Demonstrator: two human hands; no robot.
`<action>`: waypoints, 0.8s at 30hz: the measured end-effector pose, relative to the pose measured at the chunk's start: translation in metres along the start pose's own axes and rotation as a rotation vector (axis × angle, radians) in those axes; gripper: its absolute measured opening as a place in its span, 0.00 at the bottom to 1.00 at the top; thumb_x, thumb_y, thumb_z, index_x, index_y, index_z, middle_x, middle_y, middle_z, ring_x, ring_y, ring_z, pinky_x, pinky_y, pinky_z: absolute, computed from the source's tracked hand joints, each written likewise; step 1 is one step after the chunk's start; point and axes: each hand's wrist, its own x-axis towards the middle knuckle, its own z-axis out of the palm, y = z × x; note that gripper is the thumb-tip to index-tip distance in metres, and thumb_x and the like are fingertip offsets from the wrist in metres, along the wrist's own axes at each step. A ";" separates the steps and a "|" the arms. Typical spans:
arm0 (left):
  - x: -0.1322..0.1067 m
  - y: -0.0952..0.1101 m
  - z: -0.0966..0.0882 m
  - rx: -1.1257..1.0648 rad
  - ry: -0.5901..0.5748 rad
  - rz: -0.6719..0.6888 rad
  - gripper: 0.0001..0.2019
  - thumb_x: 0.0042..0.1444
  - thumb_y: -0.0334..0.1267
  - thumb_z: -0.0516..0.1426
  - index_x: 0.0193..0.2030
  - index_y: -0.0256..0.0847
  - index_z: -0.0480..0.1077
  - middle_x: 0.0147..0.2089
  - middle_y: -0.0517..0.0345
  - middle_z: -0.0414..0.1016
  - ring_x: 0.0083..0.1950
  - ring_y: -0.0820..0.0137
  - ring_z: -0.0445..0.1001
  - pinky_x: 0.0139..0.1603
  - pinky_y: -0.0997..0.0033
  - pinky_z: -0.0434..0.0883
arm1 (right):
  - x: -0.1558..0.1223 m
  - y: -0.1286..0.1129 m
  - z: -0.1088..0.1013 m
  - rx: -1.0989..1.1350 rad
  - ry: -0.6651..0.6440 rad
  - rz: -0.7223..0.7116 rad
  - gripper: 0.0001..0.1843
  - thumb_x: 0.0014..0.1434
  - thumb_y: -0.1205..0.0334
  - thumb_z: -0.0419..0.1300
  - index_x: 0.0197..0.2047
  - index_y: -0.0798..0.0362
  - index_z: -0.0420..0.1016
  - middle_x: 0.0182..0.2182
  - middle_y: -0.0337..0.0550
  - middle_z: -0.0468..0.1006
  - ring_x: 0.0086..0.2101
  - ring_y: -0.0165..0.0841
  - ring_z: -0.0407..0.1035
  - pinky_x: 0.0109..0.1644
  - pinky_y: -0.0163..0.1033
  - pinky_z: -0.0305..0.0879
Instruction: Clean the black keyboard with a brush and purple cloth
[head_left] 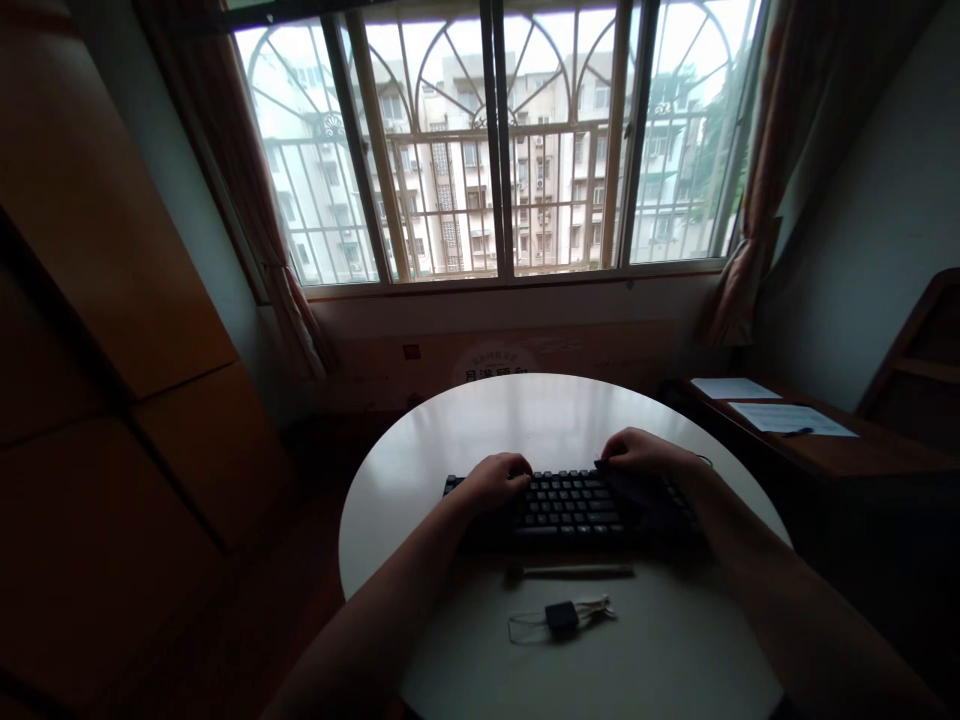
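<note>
A black keyboard (574, 503) lies on a round white table (525, 420). My left hand (495, 480) rests on the keyboard's left part, fingers curled down onto the keys. Over the keyboard's upper right part, my right hand (637, 452) has its fingers bent, their tips at the back row of keys. In front of the keyboard lies a thin stick-like tool (574, 571). Nearer to me sits a small black piece with a wire loop and pale cord (561, 617). Neither hand touches these two things.
A barred window (499, 140) fills the far wall, with curtains at both sides. A dark wooden desk (825, 455) at the right carries sheets of paper (787, 418). Wooden cabinet panels (112, 330) stand at the left. A cardboard box (495, 360) leans under the window.
</note>
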 end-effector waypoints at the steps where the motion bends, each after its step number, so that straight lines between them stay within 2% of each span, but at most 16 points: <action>1: 0.000 0.000 0.000 0.002 0.002 0.000 0.13 0.56 0.41 0.54 0.45 0.43 0.75 0.47 0.54 0.77 0.48 0.63 0.73 0.47 0.69 0.69 | -0.001 0.002 -0.002 0.010 -0.013 -0.001 0.17 0.50 0.53 0.62 0.38 0.55 0.82 0.35 0.45 0.82 0.37 0.41 0.75 0.39 0.36 0.68; 8: -0.001 0.003 -0.001 -0.002 -0.001 -0.008 0.12 0.56 0.41 0.54 0.44 0.42 0.75 0.46 0.54 0.77 0.47 0.64 0.73 0.46 0.69 0.69 | -0.002 0.004 -0.002 0.006 -0.126 0.002 0.20 0.50 0.48 0.63 0.39 0.55 0.81 0.35 0.45 0.82 0.37 0.42 0.75 0.38 0.37 0.67; 17: 0.001 0.000 0.000 -0.005 0.000 -0.003 0.13 0.56 0.41 0.54 0.44 0.42 0.75 0.46 0.55 0.77 0.46 0.65 0.73 0.46 0.70 0.70 | 0.004 -0.011 0.009 -0.164 -0.087 0.073 0.14 0.49 0.58 0.60 0.38 0.55 0.76 0.35 0.44 0.79 0.35 0.37 0.71 0.35 0.35 0.63; 24: 0.000 -0.001 0.000 -0.005 -0.009 -0.005 0.13 0.56 0.41 0.54 0.44 0.43 0.75 0.47 0.55 0.76 0.48 0.64 0.73 0.46 0.69 0.69 | 0.010 -0.012 0.012 -0.178 -0.117 0.067 0.12 0.49 0.58 0.59 0.37 0.54 0.73 0.36 0.44 0.77 0.37 0.37 0.70 0.34 0.34 0.61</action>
